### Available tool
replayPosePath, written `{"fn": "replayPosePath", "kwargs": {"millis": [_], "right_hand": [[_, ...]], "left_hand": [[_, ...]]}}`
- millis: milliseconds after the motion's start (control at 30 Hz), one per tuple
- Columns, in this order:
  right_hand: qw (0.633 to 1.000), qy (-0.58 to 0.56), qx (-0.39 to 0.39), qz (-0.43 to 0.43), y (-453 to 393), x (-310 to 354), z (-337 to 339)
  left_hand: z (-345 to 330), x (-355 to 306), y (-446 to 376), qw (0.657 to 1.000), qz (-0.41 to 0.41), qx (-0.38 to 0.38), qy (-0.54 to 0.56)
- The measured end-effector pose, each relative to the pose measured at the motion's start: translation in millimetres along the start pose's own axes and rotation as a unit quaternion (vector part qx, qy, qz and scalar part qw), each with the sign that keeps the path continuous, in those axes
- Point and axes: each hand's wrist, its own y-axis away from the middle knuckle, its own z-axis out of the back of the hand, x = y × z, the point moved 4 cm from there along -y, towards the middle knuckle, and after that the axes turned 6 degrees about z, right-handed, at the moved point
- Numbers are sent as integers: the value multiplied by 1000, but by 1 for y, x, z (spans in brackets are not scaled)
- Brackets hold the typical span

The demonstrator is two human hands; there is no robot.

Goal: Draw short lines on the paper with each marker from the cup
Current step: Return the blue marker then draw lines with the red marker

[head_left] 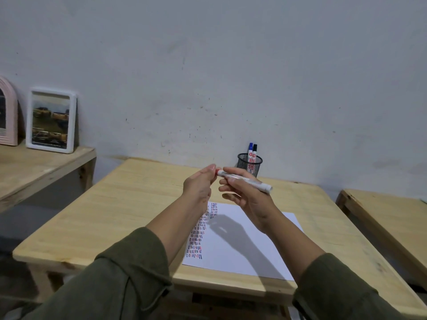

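My right hand holds a white marker by its barrel, level, above the table. My left hand pinches the marker's red cap at its left end. Whether the cap is on or coming off cannot be told. Below the hands lies a white paper with several rows of short red, blue and black lines along its left side. A black mesh cup stands at the back by the wall, holding a blue marker and a black marker.
The paper lies on a light wooden table. A second wooden table stands to the right. On the left, a wooden shelf carries a white picture frame and a pink frame. A grey wall is behind.
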Motion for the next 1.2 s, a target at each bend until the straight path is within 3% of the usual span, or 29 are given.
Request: {"fn": "replayPosePath", "kwargs": {"millis": [200,400,700,867,1000,1200], "right_hand": [[994,-39,70,-71,-12,6,19],[993,103,-46,-18,-49,6,56],[940,305,-143,48,-136,30,124],[898,399,-172,70,-184,25,144],[891,412,-182,61,-202,7,153],[872,466,-145,42,-211,-27,158]], "left_hand": [[-9,-15,-28,999,3,24,-39],[-52,-25,-63,975,-49,96,-193],[-88,-20,-134,918,-109,14,-381],[-101,-17,-163,876,-124,15,-466],[-102,-12,-178,854,-121,20,-505],[-101,-2,-192,846,-123,34,-518]]}}
